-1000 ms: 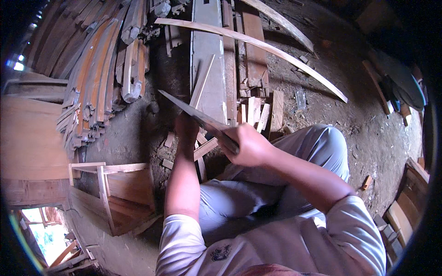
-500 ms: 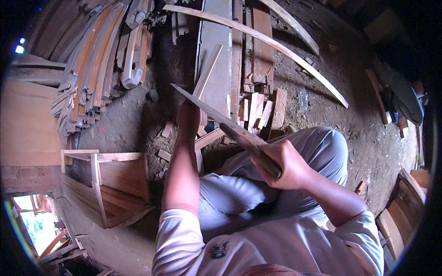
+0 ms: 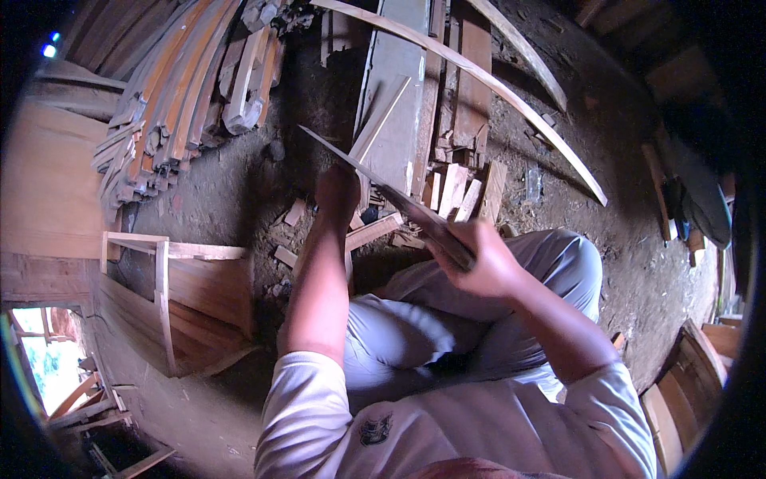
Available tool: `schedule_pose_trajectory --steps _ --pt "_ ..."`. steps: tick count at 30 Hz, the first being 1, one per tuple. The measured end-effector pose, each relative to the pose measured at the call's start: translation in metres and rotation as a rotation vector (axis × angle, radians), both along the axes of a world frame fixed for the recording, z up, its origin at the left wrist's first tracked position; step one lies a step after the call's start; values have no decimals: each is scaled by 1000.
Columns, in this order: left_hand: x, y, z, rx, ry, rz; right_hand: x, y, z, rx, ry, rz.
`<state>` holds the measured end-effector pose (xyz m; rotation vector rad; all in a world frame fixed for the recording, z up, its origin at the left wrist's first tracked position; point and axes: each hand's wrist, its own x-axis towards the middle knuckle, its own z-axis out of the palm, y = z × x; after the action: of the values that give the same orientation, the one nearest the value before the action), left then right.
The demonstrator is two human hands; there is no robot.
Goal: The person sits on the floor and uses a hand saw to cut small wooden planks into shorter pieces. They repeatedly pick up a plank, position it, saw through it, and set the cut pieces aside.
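My right hand [image 3: 480,257] is closed around the grip of a handsaw [image 3: 405,203], whose blade slants up and to the left. The blade lies across a pale wooden strip [image 3: 382,120] near its lower end. At that end, my left hand [image 3: 338,191] is closed on the strip, just below the blade; its fingers are mostly in shadow. The strip's far part rests over a long grey board [image 3: 401,64] on the ground. The exact contact between the saw teeth and the wood is too small to make out.
Short wood offcuts [image 3: 453,190] lie just beyond my knees. A long curved lath [image 3: 511,97] crosses the far side. Stacked wooden strips [image 3: 171,104] fill the far left, and a wooden frame box [image 3: 163,307] stands at my left. Planks [image 3: 678,383] lie at the right.
My right hand has pushed the saw forward and to the left, closer to my left hand. My left hand keeps hold of the strip. The whole view has shifted a little.
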<state>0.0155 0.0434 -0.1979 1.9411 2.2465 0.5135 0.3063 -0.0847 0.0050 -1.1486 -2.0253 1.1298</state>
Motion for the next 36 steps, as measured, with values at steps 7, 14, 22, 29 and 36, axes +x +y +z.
schedule_pose_trajectory --steps 7,14,22,29,36 --pt "-2 4 -1 -90 79 -38 14 -17 15 84 -6 23" --pt "7 3 1 41 -78 -39 -44 47 -36 -29 -36 -41" --pt "8 -1 12 -44 -102 -30 28 -26 3 25 -148 -28" --pt "13 0 4 -38 -82 28 11 -15 15 -46 -194 -10" --pt "27 -1 -3 172 -95 -4 -49 48 -27 34 -65 0"
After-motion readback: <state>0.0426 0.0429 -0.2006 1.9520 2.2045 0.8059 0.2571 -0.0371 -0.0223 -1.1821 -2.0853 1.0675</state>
